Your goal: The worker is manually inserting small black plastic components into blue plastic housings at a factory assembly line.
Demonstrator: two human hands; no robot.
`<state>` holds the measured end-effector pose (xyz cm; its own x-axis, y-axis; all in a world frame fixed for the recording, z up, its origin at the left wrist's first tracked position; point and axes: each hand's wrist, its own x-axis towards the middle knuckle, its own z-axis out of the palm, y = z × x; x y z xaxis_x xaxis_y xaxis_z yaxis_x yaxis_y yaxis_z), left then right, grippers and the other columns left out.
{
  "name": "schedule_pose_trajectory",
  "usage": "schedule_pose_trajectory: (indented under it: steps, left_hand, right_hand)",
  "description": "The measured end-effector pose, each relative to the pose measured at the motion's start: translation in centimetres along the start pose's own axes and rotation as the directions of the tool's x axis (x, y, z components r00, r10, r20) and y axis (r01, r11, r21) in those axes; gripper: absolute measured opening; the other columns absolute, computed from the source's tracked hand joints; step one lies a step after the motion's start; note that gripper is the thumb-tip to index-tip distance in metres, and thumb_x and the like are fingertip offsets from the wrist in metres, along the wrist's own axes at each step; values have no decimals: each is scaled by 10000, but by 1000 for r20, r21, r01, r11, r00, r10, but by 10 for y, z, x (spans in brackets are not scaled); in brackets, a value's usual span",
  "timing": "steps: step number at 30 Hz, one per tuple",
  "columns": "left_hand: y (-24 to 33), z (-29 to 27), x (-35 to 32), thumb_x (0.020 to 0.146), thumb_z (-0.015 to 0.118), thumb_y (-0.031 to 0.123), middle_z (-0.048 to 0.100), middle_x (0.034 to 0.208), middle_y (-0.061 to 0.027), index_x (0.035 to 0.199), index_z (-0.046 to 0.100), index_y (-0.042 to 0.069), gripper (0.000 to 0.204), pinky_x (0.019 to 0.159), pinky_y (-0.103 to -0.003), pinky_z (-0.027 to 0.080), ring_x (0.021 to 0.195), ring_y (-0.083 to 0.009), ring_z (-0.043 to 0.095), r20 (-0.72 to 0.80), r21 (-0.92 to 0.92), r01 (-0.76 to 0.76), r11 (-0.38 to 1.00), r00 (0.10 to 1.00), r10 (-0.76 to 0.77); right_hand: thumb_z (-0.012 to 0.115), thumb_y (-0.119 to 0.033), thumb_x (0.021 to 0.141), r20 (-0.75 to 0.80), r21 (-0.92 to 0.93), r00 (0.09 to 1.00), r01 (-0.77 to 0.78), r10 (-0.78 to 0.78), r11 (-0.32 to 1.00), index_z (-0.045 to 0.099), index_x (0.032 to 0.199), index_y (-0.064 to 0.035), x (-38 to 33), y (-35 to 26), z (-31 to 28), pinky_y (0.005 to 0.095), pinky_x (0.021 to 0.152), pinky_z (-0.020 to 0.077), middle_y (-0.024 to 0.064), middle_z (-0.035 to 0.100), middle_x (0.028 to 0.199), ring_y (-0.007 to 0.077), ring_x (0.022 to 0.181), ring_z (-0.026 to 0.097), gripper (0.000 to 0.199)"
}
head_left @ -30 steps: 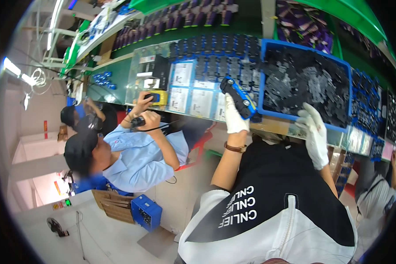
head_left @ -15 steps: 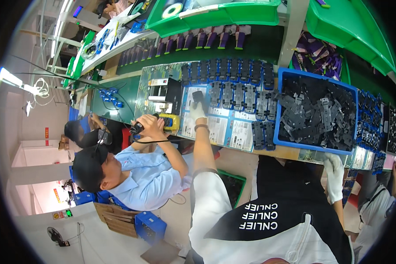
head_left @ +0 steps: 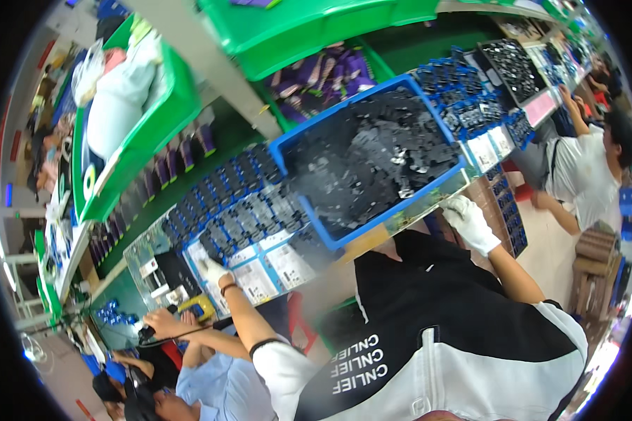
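Lying lengthwise near-to-far, toy cars (head_left: 261,212) sit in rows left of the blue bin (head_left: 400,206); left hand (head_left: 213,271), nearer, at near row's left end, grip can't tell; right hand (head_left: 468,219) well apart, loose, empty-looking.

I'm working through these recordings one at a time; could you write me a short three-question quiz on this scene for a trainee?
1. Which of the wearer's hands is nearer the neat rows of black-and-blue parts: the left hand or the right hand?
2. True or false: the tray heaped with loose black parts is yellow.
3. What covers both of the wearer's hands?
A. Black gloves
B. White gloves
C. Nothing

Key
1. The left hand; the right hand is by the bench's front edge, to the right of the tray.
2. False; it is blue.
3. B.
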<state>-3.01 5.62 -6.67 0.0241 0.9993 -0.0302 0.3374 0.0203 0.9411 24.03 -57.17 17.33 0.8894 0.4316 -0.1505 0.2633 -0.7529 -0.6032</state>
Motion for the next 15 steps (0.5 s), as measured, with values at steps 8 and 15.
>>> schedule_pose_trajectory:
  steps: [8, 15]
  left_hand:
    - [90, 3, -142, 923, 532, 126, 585, 1120, -160, 1159, 552, -73, 309, 946, -319, 401, 1018, -225, 541, -101, 52, -134, 990, 985, 139]
    - [113, 10, -324, 911, 550, 158, 597, 1079, -119, 1132, 567, -48, 303, 904, -334, 429, 983, -201, 552, 53, -121, 205, 971, 978, -200]
  right_hand:
    - [535, -192, 903, -162, 600, 865, -296, 475, 744, 641, 948, -31, 40, 243, -3, 249, 587, 427, -4, 577, 743, 99, 636, 521, 199]
    - [501, -283, 889, -27, 210, 858, -496, 513, 842, 603, 972, -106, 142, 241, -10, 348, 641, 439, 106, 599, 832, 226, 756, 554, 220]
